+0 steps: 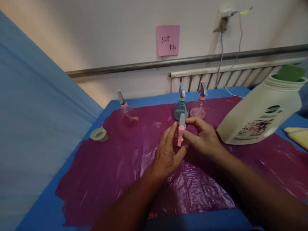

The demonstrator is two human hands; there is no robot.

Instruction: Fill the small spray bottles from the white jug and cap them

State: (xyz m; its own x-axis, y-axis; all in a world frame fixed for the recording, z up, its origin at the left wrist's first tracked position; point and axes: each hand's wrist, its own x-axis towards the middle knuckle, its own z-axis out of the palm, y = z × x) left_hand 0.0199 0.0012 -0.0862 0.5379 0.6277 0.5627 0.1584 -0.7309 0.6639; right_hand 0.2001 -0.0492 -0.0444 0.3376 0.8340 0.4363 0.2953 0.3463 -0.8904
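Note:
Both hands hold one clear spray bottle with a pink and grey trigger head [182, 126], its pink trigger facing me. My left hand [167, 150] wraps round the bottle's body, which is mostly hidden by the fingers. At the pink collar, my right hand [202, 134] pinches the head with thumb and index finger. Just beyond stand a teal spray bottle [181, 109] and a pink-topped clear spray bottle [199, 107]. Another clear spray bottle [128, 112] with a pink collar stands farther left, with a little liquid showing at its base.
A large pale green jug [260, 112] with its mouth uncapped leans at the right. At the left lies a light green cap [99, 134]. Purple plastic sheeting [115, 173] covers the blue table [43, 205]. A blue curtain [36, 106] hangs left; a yellow cloth [298, 136] lies right.

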